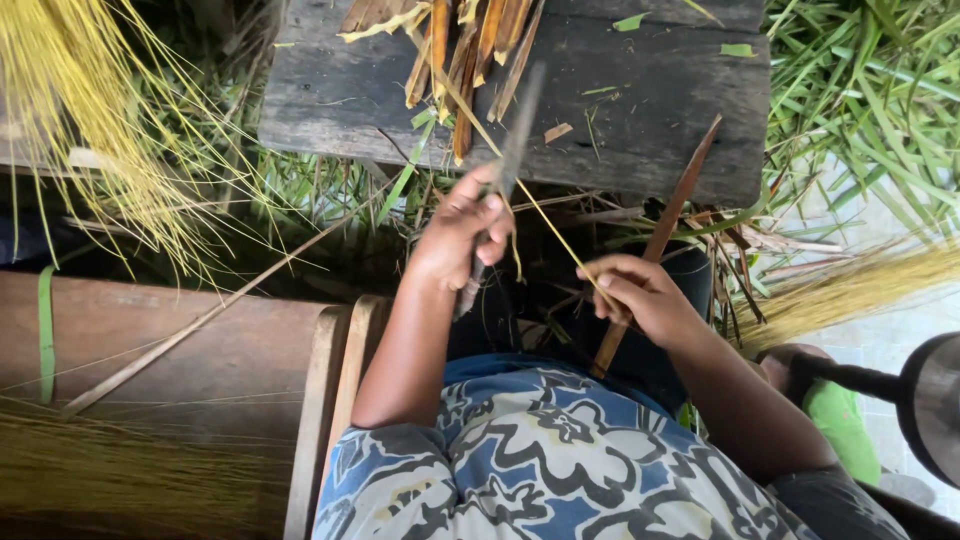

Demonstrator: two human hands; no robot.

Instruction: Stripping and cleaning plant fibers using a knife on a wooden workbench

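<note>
While both forearms reach forward — left hand point(462, 232) grips knife point(505, 175) | right hand point(640, 295) pinches leaf strip point(530, 195).

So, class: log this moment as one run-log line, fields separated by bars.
left hand: grips knife | right hand: pinches thin yellow strand | ahead: dark wooden board with brown leaf strips

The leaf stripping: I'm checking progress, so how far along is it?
Done: bundles of thin yellow ribs hang beside the bench. In hand: the left hand holds a knife against one yellow rib that the right hand pinches. Left: green leaves lie heaped nearby.
</note>
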